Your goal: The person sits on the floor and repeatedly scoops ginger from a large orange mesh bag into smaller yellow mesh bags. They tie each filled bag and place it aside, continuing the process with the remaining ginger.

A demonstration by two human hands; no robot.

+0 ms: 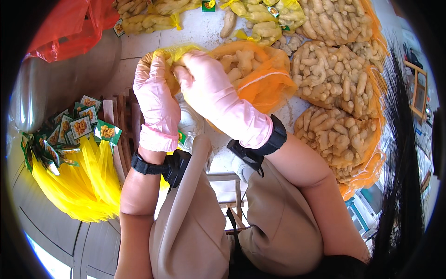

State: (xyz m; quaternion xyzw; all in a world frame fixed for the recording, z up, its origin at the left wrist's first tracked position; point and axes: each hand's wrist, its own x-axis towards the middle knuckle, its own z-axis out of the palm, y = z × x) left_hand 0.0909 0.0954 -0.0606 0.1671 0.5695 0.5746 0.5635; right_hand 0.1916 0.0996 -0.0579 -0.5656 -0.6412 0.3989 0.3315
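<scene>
Both my hands wear pink gloves and meet at the upper middle of the head view. My left hand [155, 87] is closed on a yellow mesh bag [179, 51], with its fingers curled round the gathered mesh. My right hand [205, 76] pinches the same bag from the other side. The bag hangs partly hidden behind my hands, so its contents cannot be made out well. Just beyond my right hand lies an orange mesh sack [268, 87] of ginger roots [237, 64], with a white cord across it.
Large ginger sacks [334, 75] are stacked at the right. Filled yellow mesh bags [266, 31] with green tags lie at the top. Unfilled yellow mesh bags [76, 185] with picture tags lie at the left, beside wooden slats [116, 139]. A red plastic bag [69, 28] is at upper left.
</scene>
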